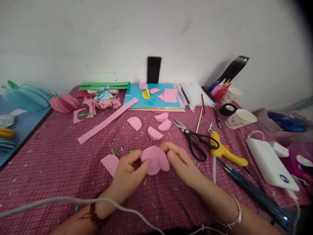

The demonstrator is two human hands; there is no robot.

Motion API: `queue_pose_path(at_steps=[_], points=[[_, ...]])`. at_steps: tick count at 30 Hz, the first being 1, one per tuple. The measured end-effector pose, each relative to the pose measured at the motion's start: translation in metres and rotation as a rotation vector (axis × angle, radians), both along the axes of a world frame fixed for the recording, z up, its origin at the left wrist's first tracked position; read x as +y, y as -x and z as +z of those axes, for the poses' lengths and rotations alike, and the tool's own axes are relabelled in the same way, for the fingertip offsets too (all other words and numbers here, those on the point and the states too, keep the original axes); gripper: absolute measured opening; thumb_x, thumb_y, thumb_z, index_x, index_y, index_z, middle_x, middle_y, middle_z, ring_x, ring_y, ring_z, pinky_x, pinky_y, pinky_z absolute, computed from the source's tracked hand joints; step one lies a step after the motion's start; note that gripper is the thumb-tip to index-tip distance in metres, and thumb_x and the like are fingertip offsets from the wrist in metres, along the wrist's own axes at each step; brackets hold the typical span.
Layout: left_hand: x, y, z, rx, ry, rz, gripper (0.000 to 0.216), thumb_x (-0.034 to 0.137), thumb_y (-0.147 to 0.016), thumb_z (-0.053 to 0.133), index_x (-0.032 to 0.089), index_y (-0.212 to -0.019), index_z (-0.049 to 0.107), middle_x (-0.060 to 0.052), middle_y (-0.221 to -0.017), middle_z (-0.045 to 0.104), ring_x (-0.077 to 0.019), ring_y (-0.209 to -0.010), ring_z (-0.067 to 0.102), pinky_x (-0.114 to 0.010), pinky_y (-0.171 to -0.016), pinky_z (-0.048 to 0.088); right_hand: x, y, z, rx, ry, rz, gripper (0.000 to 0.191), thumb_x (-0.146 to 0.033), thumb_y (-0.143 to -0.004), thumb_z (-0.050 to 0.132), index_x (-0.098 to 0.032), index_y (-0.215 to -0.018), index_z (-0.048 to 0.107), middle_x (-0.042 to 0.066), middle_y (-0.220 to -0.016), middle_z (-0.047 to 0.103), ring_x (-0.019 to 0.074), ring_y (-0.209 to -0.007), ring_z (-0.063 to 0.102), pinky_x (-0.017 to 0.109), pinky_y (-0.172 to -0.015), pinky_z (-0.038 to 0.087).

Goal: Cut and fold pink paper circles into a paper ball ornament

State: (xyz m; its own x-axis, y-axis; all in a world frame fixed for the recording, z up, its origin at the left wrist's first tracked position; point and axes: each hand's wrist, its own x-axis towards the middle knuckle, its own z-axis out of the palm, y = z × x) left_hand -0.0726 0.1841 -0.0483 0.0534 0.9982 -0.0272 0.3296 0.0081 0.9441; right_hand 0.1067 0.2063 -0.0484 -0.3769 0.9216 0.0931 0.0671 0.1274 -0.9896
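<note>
Pink paper circles (pixel 154 161), creased and partly fanned apart, are held up between my two hands over the checked tablecloth. My left hand (pixel 130 171) pinches them at their left edge, thumb in front. At the upper right edge, the fingers of my right hand (pixel 179 160) are closed on the same paper. Beside my left hand lies another pink paper piece (pixel 110 164), partly covered by that hand. Beyond my hands rest several folded pink half circles (pixel 155 133). Black-handled scissors (pixel 193 140) lie slightly open past my right hand.
A yellow glue gun (pixel 226 151), a blue-black long tool (pixel 259 195) and a white power bank (pixel 271 163) lie to the right. A pink strip (pixel 109 120) and paper scraps lie left. A phone (pixel 154 69) leans on the wall. A white cable (pixel 66 199) crosses the foreground.
</note>
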Motion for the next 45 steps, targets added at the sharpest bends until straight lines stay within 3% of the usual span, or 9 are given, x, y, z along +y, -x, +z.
queue_pose_path(at_steps=[2, 5, 10, 14, 18, 23, 29, 38, 45], points=[[0.001, 0.000, 0.001, -0.052, 0.026, 0.032, 0.019, 0.028, -0.075, 0.057, 0.018, -0.060, 0.053, 0.003, -0.057, 0.050, -0.0118, -0.055, 0.045, -0.024, -0.051, 0.036, 0.001, -0.001, 0.000, 0.084, 0.071, -0.002, 0.040, -0.051, -0.096, 0.036, -0.019, -0.087, 0.056, 0.001, -0.075, 0.055, 0.0133, -0.066, 0.050, 0.026, -0.061, 0.041], [0.000, -0.001, 0.000, -0.073, 0.030, 0.050, 0.018, 0.028, -0.076, 0.058, 0.018, -0.061, 0.054, 0.002, -0.058, 0.051, -0.0119, -0.056, 0.046, -0.024, -0.052, 0.038, 0.004, 0.002, -0.001, 0.113, 0.183, 0.034, 0.025, -0.043, -0.089, 0.054, -0.019, -0.094, 0.057, 0.001, -0.082, 0.058, 0.0133, -0.071, 0.053, 0.026, -0.065, 0.044], [-0.001, 0.004, 0.004, -0.084, 0.006, -0.066, 0.016, 0.025, -0.075, 0.062, 0.018, -0.063, 0.056, 0.002, -0.059, 0.055, -0.0121, -0.058, 0.050, -0.024, -0.054, 0.040, 0.006, 0.006, -0.004, 0.127, 0.242, 0.078, 0.018, -0.034, -0.080, 0.064, -0.018, -0.076, 0.056, -0.001, -0.071, 0.055, 0.0115, -0.064, 0.050, 0.026, -0.062, 0.041], [0.008, 0.040, 0.032, -0.056, -0.041, 0.055, 0.015, 0.033, -0.082, 0.060, 0.021, -0.088, 0.066, -0.001, -0.078, 0.068, -0.0149, -0.070, 0.060, -0.026, -0.065, 0.047, 0.014, -0.003, -0.005, 0.084, 0.227, -0.017, 0.020, -0.032, -0.080, 0.062, -0.019, -0.070, 0.052, -0.005, -0.064, 0.047, 0.0092, -0.057, 0.042, 0.024, -0.056, 0.035], [0.017, 0.090, 0.049, 0.284, -0.047, 0.085, 0.022, 0.042, -0.078, 0.065, 0.022, -0.086, 0.068, -0.002, -0.083, 0.069, -0.0193, -0.076, 0.063, -0.029, -0.067, 0.047, 0.020, -0.004, -0.009, 0.000, 0.254, 0.042, 0.011, -0.029, -0.080, 0.060, -0.018, -0.078, 0.057, -0.002, -0.069, 0.055, 0.0107, -0.060, 0.047, 0.025, -0.058, 0.037], [0.012, 0.126, 0.020, 0.607, 0.022, -0.023, 0.040, 0.049, -0.079, 0.058, 0.019, -0.104, 0.064, -0.007, -0.094, 0.070, -0.0246, -0.079, 0.065, -0.038, -0.070, 0.051, 0.015, 0.006, -0.015, -0.186, 0.188, 0.062, 0.007, -0.021, -0.082, 0.057, -0.018, -0.087, 0.060, 0.001, -0.075, 0.062, 0.0131, -0.065, 0.055, 0.025, -0.059, 0.041], [-0.003, 0.123, -0.001, 0.795, -0.091, -0.234, 0.058, 0.031, -0.074, 0.066, 0.017, -0.129, 0.053, -0.014, -0.129, 0.059, -0.0296, -0.118, 0.054, -0.048, -0.102, 0.041, 0.010, 0.001, -0.011, -0.605, -0.152, -0.018, 0.023, -0.027, -0.086, 0.058, -0.020, -0.108, 0.061, 0.005, -0.088, 0.067, 0.0172, -0.072, 0.060, 0.029, -0.064, 0.042], [-0.010, 0.112, 0.012, 0.678, -0.131, -0.213, 0.016, 0.021, -0.083, 0.051, 0.019, -0.086, 0.067, -0.004, -0.081, 0.067, -0.0179, -0.075, 0.063, -0.032, -0.068, 0.050, 0.004, 0.007, -0.007, -0.328, -0.331, -0.012, 0.014, -0.013, -0.089, 0.054, -0.020, -0.095, 0.065, 0.003, -0.086, 0.062, 0.0154, -0.081, 0.058, 0.029, -0.073, 0.044], [0.003, 0.076, 0.052, 0.341, -0.081, -0.302, 0.009, 0.021, -0.079, 0.061, 0.020, -0.073, 0.067, 0.000, -0.069, 0.064, -0.0137, -0.064, 0.059, -0.025, -0.059, 0.044, -0.004, 0.015, 0.000, -0.109, -0.091, 0.191, 0.013, -0.024, -0.088, 0.059, -0.020, -0.099, 0.063, 0.002, -0.091, 0.062, 0.0130, -0.073, 0.054, 0.026, -0.065, 0.043]])
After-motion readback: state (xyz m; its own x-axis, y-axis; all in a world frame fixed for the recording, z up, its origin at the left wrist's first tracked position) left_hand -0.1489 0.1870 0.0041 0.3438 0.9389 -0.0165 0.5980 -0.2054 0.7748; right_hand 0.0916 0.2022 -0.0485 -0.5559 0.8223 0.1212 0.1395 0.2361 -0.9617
